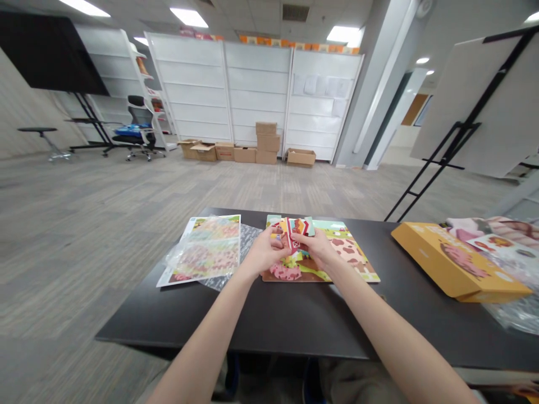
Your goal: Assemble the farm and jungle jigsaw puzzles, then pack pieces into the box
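Note:
My left hand (268,249) and my right hand (319,245) are close together over a farm-picture board (349,255) on the dark table. Between them are puzzle pieces (298,226) printed with a red barn. The left fingers close on the left side of the pieces, and my right thumb presses on their front from the right. How many pieces there are I cannot tell. Below the hands, the board shows a pink spotted pig and green grass; a brown-spotted cow is to the right. The hands and pieces cover part of it.
Left on the table (185,322), a printed farm sheet (233,235) lies under a clear plastic bag (210,247). A yellow box (433,258) stands at the right beside crumpled plastic (516,306). Beyond are cardboard boxes (267,143), white shelving and a board on a black stand.

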Available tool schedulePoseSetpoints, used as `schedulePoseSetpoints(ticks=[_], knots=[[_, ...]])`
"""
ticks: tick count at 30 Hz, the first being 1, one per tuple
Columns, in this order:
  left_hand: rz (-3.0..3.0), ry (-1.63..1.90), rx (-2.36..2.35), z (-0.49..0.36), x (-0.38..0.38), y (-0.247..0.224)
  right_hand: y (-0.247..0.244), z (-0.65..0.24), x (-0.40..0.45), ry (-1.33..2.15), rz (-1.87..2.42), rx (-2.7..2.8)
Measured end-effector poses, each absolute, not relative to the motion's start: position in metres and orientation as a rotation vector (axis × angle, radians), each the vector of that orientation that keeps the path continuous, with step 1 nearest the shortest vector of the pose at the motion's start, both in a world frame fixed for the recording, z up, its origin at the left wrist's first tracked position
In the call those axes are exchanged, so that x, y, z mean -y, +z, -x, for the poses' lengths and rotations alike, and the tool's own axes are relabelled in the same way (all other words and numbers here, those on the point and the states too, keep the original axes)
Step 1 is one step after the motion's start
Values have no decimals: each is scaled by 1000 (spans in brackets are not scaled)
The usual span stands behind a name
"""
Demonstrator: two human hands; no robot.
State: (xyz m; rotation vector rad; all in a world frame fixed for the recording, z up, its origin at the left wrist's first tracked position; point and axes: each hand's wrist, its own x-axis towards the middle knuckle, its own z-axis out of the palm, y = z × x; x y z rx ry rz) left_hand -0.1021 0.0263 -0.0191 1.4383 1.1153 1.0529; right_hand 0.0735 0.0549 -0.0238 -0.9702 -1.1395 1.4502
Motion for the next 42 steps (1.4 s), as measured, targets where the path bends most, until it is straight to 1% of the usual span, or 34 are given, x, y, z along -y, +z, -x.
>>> schedulePoseSetpoints(ticks=[6,10,12,18,24,28,33,36,40,42], knots=[[-1543,1020,-1114,101,-30,-18,-17,-78,-54,1516,1044,1100],[-1493,1006,-1096,96,-30,-12,-14,-80,-54,1445,1076,1072],[-1435,992,-1038,96,-28,-8,-14,-81,-54,1423,1049,1071],[-1275,875,-830,100,-25,-2,-11,-85,-56,1536,978,1015],[-1186,1093,-1099,102,-31,-1,0,-95,-54,1431,911,1051],[-1051,1252,-1059,96,-34,-2,-3,-91,-51,1365,1061,1265],[-1104,1273,-935,89,-36,-12,-8,-82,-48,1215,1179,1389],[-1203,1320,-984,89,-40,-18,-10,-81,-50,1158,1194,1456],[-1228,1366,-1084,90,-44,-21,-16,-86,-57,995,1260,1431],[-1212,1369,-1100,91,-45,-21,-19,-89,-59,1004,1220,1382]])
